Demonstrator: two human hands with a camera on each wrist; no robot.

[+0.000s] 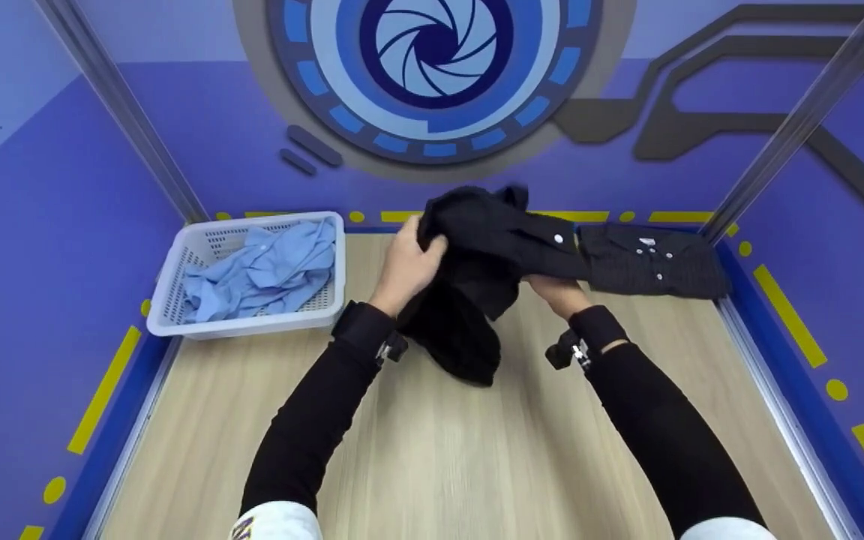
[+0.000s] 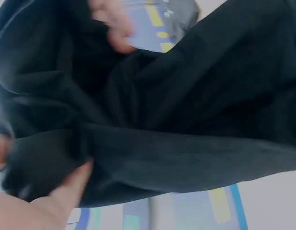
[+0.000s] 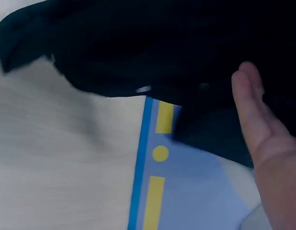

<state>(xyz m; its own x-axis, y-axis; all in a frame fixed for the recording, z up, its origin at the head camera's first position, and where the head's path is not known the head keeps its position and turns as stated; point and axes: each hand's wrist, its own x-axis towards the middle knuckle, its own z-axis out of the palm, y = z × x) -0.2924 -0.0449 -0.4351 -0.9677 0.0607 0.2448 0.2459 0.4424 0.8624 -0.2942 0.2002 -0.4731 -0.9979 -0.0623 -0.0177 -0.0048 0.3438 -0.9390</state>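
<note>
A black buttoned shirt (image 1: 477, 232), bunched and lifted above the table, hangs between my two hands. My left hand (image 1: 409, 262) pinches its left edge, the thumb on the near side; the left wrist view shows that thumb (image 2: 74, 184) pressed against the dark cloth. Under the shirt's right part, my right hand (image 1: 558, 294) supports the fabric, its fingers covered in the head view. Seen from the right wrist, the right hand (image 3: 265, 127) has straight digits lying against the cloth. One loose part of the shirt droops toward the table.
A white basket (image 1: 248, 328) at the back left holds a crumpled light blue shirt (image 1: 267, 262). At the back right lies a folded dark garment (image 1: 653, 262) with white buttons, partly behind the lifted shirt. Blue-purple panels (image 1: 199, 142) enclose the wooden table (image 1: 432, 450) at the back and sides.
</note>
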